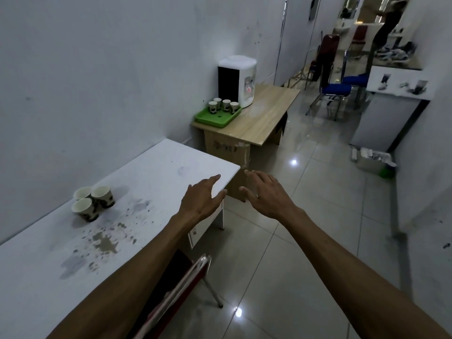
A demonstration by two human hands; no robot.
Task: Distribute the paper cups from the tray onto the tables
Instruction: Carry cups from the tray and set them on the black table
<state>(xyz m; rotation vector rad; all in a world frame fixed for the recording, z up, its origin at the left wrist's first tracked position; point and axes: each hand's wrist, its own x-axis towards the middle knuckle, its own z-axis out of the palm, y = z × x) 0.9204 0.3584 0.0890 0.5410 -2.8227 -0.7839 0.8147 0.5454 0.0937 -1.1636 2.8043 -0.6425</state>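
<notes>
Both arms are reaching forward in the middle of the frame. The left hand (200,199) is hanging above the near corner of the white table (151,167), with its fingers stretched out and loose, holding nothing. The right hand (266,194) is hanging just beside it over the floor (305,228), fingers also spread and loose, holding nothing. The two hands are near each other but are not touching.

Three paper cups (94,201) are standing upright in a tight bunch on the white table, at the left of the frame, close to the wall. They are touching each other. Dark stains (105,243) are showing on the table top, lower down in the frame from the cups.

Farther up, near the middle of the frame, a wooden table (264,118) is standing against the wall. A green tray (215,118) is lying on its left end. Four more paper cups (223,105) are standing upright in a row at the back of the tray. A white water dispenser (241,79) is standing just behind the tray on the same table.

A red chair (186,282) is sitting at the bottom of the frame, tucked beside the white table. Blue chairs (340,90) are standing in the upper right of the frame. A person (389,23) is standing far away at the top right, too blurry to tell more.
</notes>
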